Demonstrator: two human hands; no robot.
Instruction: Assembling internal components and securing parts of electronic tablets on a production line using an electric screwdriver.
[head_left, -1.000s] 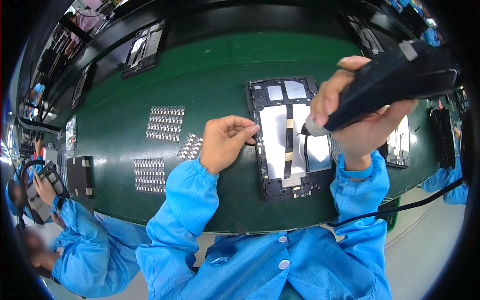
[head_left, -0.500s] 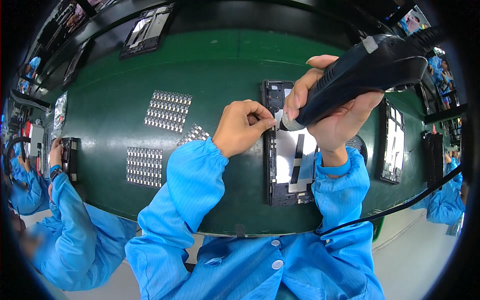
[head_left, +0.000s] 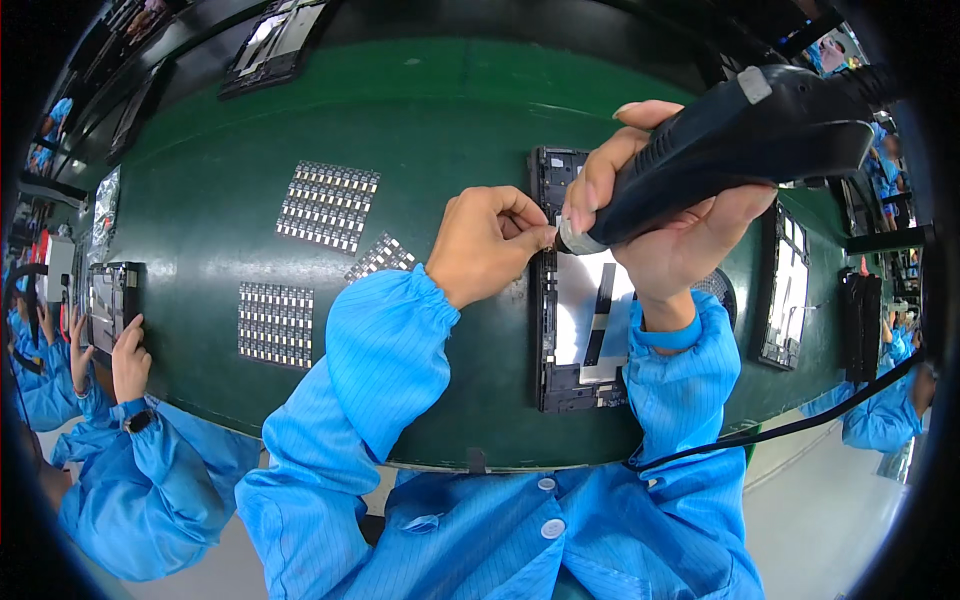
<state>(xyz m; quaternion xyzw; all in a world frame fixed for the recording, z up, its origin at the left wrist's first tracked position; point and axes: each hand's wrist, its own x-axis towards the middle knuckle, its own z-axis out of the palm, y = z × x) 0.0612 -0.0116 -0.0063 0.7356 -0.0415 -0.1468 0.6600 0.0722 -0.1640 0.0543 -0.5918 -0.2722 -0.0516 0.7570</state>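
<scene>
My right hand (head_left: pixel 668 225) is wrapped round a black corded electric screwdriver (head_left: pixel 735 140), which tilts with its nose down to the left. Its tip reaches the upper left edge of an opened tablet-like device (head_left: pixel 575 310) with a black frame and silver inner plate. Pinched thumb and forefinger of my left hand (head_left: pixel 490 240) meet right beside that tip, at the device's left edge. Whatever lies between those fingertips is too small to make out. The right hand and tool cover the device's upper right part.
Sheets of small parts (head_left: pixel 328 205) lie left of my hands. Another opened device (head_left: pixel 786 290) is at the right, and one (head_left: pixel 275 45) rests at the back. A black cable (head_left: pixel 800 415) crosses the right sleeve. At far left, a co-worker's hand (head_left: pixel 130 360) touches a black device (head_left: pixel 112 305).
My left fingertips have shifted very slightly right along with small movement of the screwdriver. The co-worker at left has changed hand position, and their device is turned flatter.
</scene>
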